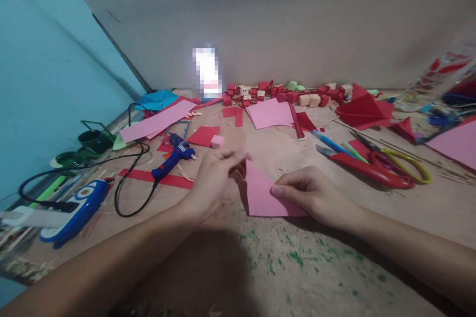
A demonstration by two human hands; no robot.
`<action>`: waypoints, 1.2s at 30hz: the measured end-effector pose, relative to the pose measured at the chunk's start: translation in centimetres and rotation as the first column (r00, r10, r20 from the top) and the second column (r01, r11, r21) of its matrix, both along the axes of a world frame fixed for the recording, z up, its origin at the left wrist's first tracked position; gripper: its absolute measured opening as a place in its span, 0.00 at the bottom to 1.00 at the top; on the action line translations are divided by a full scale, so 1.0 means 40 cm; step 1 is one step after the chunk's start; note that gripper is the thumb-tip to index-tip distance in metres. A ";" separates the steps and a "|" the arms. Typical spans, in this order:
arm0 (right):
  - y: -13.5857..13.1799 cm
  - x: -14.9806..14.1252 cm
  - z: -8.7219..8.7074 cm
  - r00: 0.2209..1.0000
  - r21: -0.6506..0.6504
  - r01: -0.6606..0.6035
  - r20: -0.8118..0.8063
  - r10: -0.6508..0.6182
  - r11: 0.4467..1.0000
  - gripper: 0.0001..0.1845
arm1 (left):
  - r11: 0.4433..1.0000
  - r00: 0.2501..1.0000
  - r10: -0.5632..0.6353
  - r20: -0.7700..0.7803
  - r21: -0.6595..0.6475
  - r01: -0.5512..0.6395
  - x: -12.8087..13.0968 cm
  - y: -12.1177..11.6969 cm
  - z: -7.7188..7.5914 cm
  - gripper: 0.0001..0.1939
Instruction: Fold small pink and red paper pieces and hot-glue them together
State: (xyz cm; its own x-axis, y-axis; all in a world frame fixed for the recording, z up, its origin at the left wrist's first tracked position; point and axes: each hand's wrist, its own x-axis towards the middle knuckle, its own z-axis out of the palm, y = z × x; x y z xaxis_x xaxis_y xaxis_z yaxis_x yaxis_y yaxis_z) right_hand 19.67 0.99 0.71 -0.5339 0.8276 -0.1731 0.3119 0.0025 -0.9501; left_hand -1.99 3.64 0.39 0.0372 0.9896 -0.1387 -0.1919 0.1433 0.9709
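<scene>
A piece of pink paper [260,195], triangular in outline, is held up just over the table in front of me. My left hand [219,173] pinches its upper left corner between thumb and fingers. Along the sloping right edge, my right hand [312,190] grips the paper, thumb on top and fingers curled behind. The fold, if any, is hard to make out. Just beyond my left hand sit a small pink paper cube [217,141] and a red paper piece [203,134].
A blue glue gun [174,156] with a black cable lies left, near a blue-white power strip [80,213]. Pink sheets [270,113] and several small red and pale cubes [314,100] line the back. A red-handled cutter [372,171] and yellow-handled scissors [409,163] lie right. A bright screen [207,72] stands behind.
</scene>
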 end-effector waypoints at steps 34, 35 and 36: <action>-0.021 -0.014 0.001 0.976 0.291 0.205 0.007 -0.216 0.935 0.30 | 0.986 0.984 -0.164 0.072 0.000 0.164 0.024 -0.026 -0.001 0.14; -0.019 -0.013 0.001 0.974 0.231 0.221 0.001 -0.228 0.947 0.30 | 0.981 0.977 -0.193 0.089 -0.007 0.195 0.025 -0.030 0.001 0.14; -0.017 -0.011 0.002 0.971 0.160 0.238 -0.019 -0.238 0.958 0.31 | 0.975 0.970 -0.221 0.097 -0.009 0.223 0.024 -0.033 0.002 0.15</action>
